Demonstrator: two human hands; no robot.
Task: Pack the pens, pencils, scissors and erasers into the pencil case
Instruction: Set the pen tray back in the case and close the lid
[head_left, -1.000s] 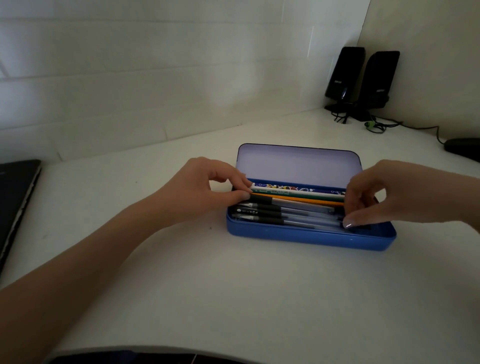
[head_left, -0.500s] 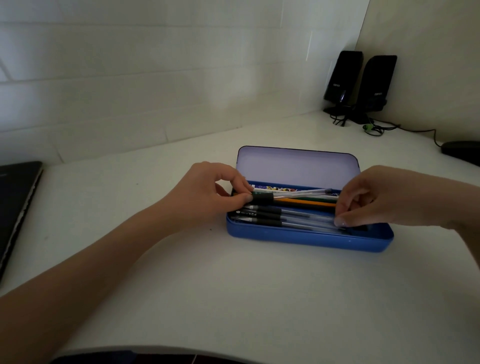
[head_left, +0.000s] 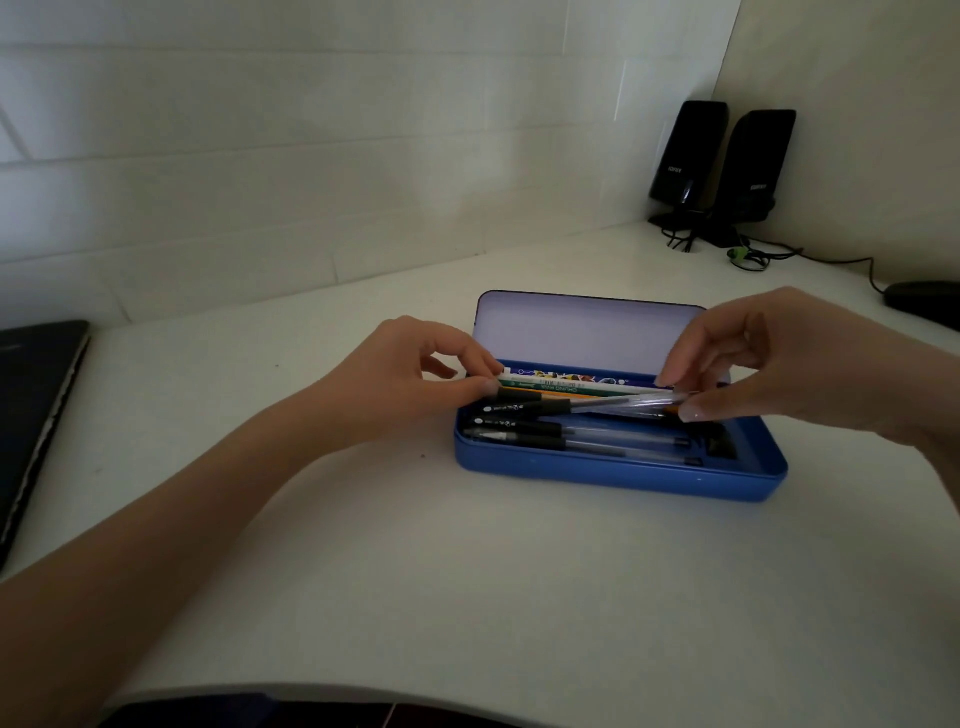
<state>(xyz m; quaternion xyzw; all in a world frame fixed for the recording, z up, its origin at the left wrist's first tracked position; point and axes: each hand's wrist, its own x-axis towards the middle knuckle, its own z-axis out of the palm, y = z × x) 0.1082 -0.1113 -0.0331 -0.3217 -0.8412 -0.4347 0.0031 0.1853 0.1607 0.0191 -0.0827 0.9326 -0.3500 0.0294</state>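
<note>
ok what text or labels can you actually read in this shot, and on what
"CHUNG HWA", upside down: green pencil in the pencil case.
Logo on the left speaker: too blurred to read.
Logo on the right speaker: too blurred.
Print on the black pen caps: too small.
Colourful print on the patterned pencil: unreadable.

The pencil case (head_left: 618, 475) lies open on the table (head_left: 415, 571), right of centre, its lid (head_left: 582, 332) raised at the back. Pens (head_left: 571, 441) lie lengthwise in its front half, pencils (head_left: 566, 389) behind them. Two speakers (head_left: 722, 166) stand in the far right corner, a laptop (head_left: 31, 415) at the left edge
</note>
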